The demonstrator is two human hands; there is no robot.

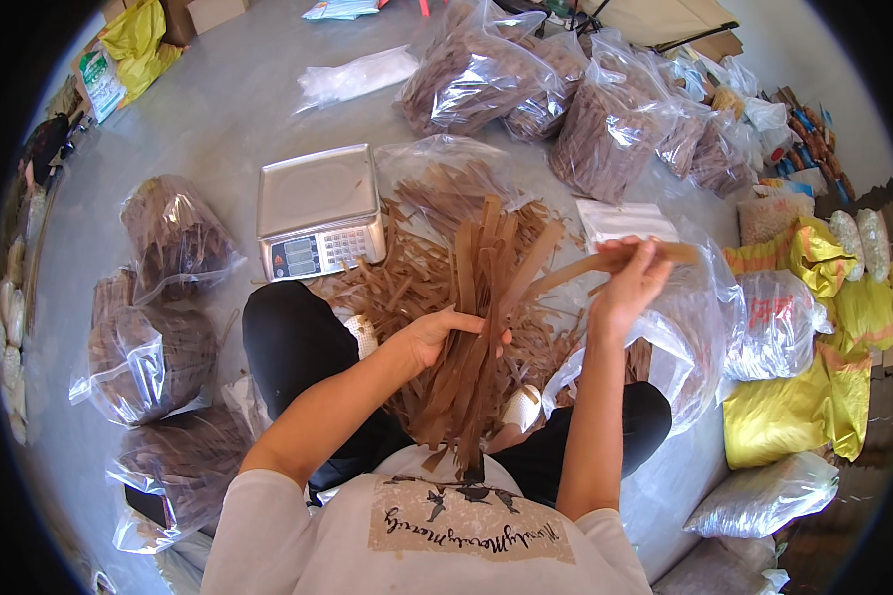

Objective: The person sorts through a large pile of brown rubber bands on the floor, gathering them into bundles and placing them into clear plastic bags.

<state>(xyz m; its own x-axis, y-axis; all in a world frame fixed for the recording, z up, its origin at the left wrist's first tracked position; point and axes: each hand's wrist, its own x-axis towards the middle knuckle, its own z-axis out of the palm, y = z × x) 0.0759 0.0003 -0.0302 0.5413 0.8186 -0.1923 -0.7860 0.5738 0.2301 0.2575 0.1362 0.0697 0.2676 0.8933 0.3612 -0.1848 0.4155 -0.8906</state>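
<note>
My left hand [450, 335] is closed around a bundle of flat brown dried strips [484, 297], thumb across the front. The bundle stands roughly upright between my knees, its ends fanned out at the top. To the right, my right hand [635, 279] pinches one long brown strip [588, 266] near its outer end. That strip slants from the bundle up to my right fingers and juts past them. Beneath the bundle, a loose heap of brown strips and scraps [417, 290] spreads over the floor around my shoes.
A digital scale [320, 204] stands beyond my left knee. Filled clear bags [178, 238] line the left side, and more bulging bags [484, 74] sit at the back. An open clear plastic bag [685, 349] is by my right knee. Yellow woven sacks [789, 401] lie farther right.
</note>
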